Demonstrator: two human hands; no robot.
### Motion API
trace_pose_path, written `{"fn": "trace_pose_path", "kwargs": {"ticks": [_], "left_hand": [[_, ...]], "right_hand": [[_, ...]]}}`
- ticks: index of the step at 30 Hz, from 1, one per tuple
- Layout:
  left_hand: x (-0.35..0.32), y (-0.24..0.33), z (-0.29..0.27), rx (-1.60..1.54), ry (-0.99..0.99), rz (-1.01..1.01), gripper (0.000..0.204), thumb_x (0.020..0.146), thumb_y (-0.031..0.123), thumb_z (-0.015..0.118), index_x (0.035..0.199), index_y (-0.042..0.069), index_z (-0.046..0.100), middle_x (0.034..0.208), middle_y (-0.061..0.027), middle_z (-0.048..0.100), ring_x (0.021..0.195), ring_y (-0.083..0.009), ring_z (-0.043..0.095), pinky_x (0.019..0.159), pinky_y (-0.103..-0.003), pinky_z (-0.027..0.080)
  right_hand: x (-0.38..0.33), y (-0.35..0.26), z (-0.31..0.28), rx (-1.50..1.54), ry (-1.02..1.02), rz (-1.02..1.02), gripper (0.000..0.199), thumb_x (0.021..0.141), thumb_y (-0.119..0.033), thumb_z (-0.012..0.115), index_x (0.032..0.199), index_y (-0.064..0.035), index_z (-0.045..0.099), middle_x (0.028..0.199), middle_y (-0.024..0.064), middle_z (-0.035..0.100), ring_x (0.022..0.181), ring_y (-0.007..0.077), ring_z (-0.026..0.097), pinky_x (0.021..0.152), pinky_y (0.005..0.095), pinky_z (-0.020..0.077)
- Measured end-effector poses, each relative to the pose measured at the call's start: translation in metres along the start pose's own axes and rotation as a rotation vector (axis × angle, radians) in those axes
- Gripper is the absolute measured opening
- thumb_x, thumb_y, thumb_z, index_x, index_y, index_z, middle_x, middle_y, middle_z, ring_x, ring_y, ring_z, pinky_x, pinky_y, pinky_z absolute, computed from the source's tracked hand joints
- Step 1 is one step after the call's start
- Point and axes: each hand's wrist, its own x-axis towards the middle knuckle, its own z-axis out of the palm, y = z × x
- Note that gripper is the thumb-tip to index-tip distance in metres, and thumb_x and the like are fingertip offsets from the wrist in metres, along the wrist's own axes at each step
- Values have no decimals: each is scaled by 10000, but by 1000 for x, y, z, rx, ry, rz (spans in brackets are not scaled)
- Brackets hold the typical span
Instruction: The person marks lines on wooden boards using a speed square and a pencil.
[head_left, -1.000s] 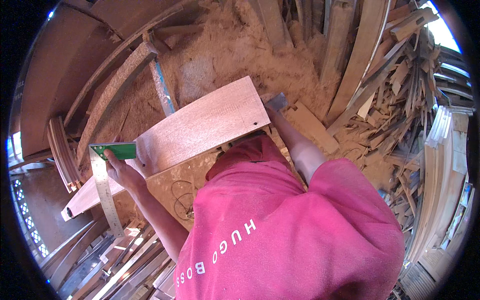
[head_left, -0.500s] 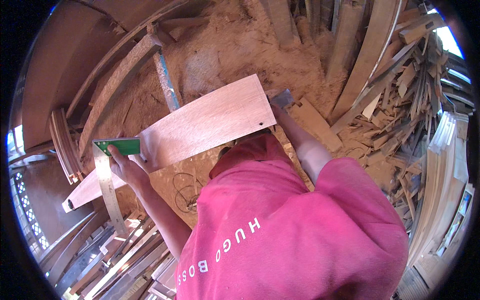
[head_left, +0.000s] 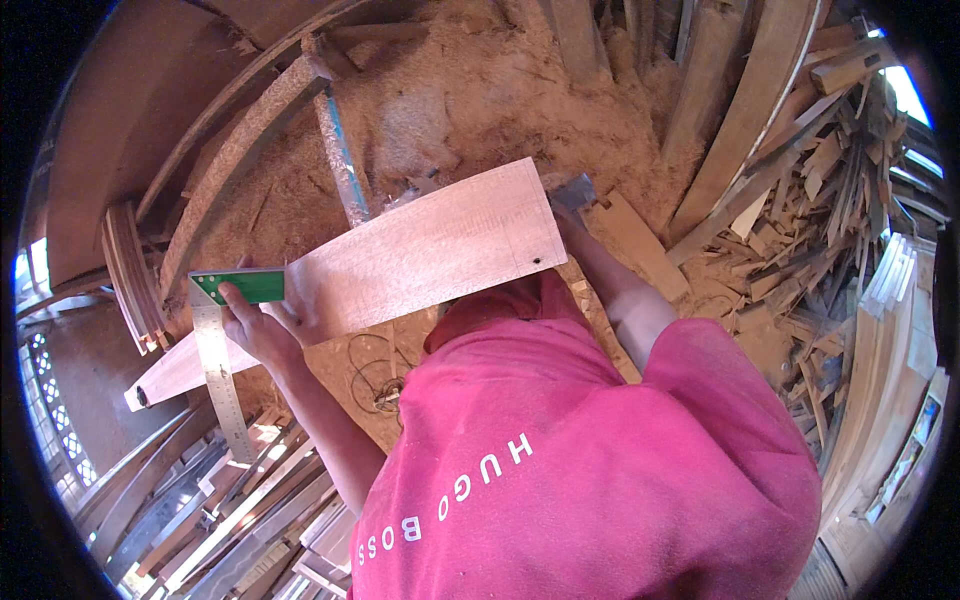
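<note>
Floor (head_left: 345,362): reddish-brown sawdust (head_left: 480,110) spread thickly at upper centre
Curved beam (head_left: 237,143): upper left, coated in sawdust
Narrow bar (head_left: 339,150): blue streak lengthwise, upper end near the curved beam
Scrap heap (head_left: 840,190): right side, loose offcuts, jumbled, uneven lengths
Stacked boards (head_left: 868,390): far right, pale, long edges close together
Wood strips (head_left: 240,520): lower left, piled, mixed tones
Wire loop (head_left: 388,396): thin, dark, on the floor
Lattice (head_left: 57,395): far left, light showing through

There are two forearms (head_left: 330,425), one clearly visible hand (head_left: 262,335), one shirt (head_left: 620,460), one try square (head_left: 252,286), one large board (head_left: 430,248) and many wood scraps (head_left: 748,216).
</note>
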Motion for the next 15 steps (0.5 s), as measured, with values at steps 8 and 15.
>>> {"fn": "trace_pose_path", "kwargs": {"ticks": [8,15], "left_hand": [[-1,-5,-9,-13,81,-273,452,1068,346,445,1244,-32,619,1176,-139,683,1016,-229,648,876,-377,522],[-4,6,3,3,50,-122,403,1060,333,487,1179,-20,641,894,-123,715,797,-189,670,707,-341,529]], "right_hand": [[-35,-44,-1,-146,33,64,586,1012,-487,422,1197,21,646,1142,219,679,1082,329,626,933,430,470],[-55,-79,-14,-60,140,122,533,998,-451,466,1175,13,662,1100,185,685,1036,295,628,906,405,474]]}}
